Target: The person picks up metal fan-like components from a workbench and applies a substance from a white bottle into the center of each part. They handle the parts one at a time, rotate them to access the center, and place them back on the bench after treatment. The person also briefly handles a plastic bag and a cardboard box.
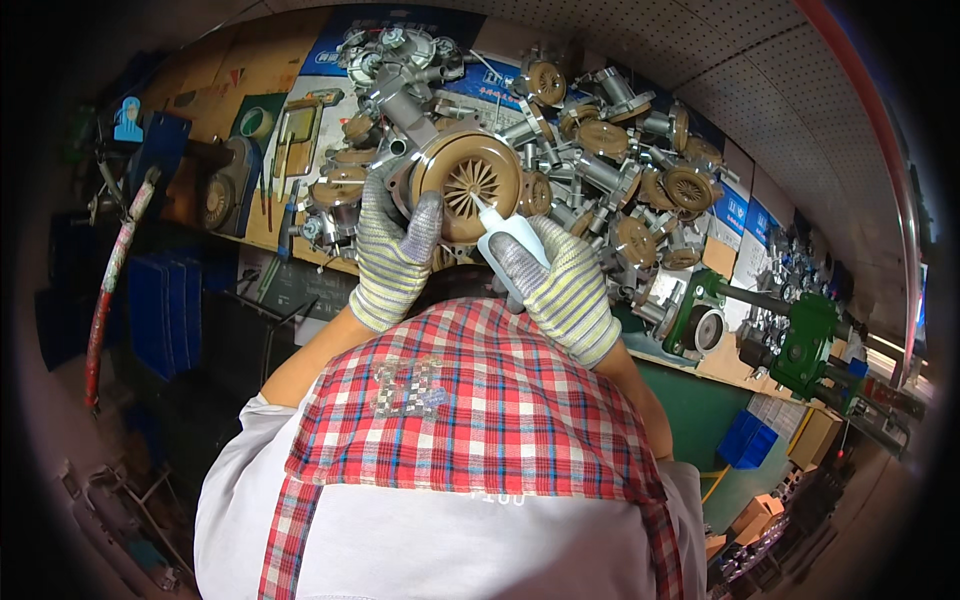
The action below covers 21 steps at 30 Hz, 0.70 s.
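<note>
Gloves cover both hands above the red checked apron (480,400): the left hand (392,255) curls its fingers around the rim of a tan finned pump part (467,183), tilting its face up toward the person. The right hand (560,285) is wrapped around a small white squeeze bottle (497,240), whose nozzle touches the part's face. Beyond lies a heap of like metal assemblies (610,170) on the bench, close by for picking.
</note>
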Each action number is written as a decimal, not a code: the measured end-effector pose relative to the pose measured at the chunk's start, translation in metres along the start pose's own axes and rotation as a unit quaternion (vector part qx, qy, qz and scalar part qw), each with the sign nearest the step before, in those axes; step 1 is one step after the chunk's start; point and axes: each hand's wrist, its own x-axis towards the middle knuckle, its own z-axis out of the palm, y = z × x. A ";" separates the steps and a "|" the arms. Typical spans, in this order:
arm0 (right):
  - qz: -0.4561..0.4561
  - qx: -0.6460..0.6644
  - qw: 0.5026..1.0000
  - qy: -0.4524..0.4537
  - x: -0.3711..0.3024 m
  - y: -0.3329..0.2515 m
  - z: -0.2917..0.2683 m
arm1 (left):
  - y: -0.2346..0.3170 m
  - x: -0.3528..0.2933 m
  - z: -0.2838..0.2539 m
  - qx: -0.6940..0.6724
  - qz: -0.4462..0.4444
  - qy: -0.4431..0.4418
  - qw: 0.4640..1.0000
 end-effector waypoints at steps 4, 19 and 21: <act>-0.024 -0.003 1.000 0.008 0.007 0.015 0.000 | -0.003 0.003 0.001 0.000 0.001 0.003 1.000; 0.015 0.022 1.000 -0.005 0.018 0.012 -0.006 | -0.014 0.016 0.006 0.000 0.006 -0.011 1.000; -0.001 0.009 1.000 0.001 0.021 0.014 -0.007 | -0.015 0.017 0.005 0.005 0.008 -0.015 1.000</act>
